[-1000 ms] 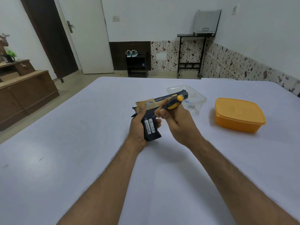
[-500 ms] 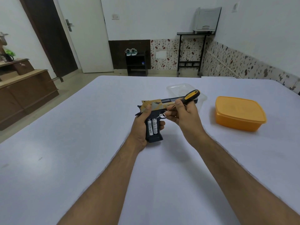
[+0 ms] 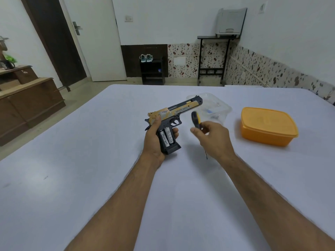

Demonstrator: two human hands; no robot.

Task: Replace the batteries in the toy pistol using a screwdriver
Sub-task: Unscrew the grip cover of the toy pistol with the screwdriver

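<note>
My left hand [image 3: 154, 140] grips the black and gold toy pistol [image 3: 178, 111] by its handle, above the white table, barrel pointing up and to the right. The handle's battery compartment lies uncovered and two white batteries [image 3: 167, 136] sit side by side in it. My right hand [image 3: 213, 136] holds a screwdriver [image 3: 196, 120] with a black and yellow handle, just right of the pistol and apart from it. Its handle points up and its thin tip sticks out below my hand.
A clear plastic container [image 3: 220, 107] stands behind the pistol, with small items inside. An orange lidded box [image 3: 268, 126] sits at the right. The white table [image 3: 90, 160] spreads wide around my arms. A wooden cabinet [image 3: 27, 104] stands off to the left.
My right hand has drawn the screwdriver away from the pistol to the right and turned it, handle up and tip down. The left hand still holds the pistol in place.
</note>
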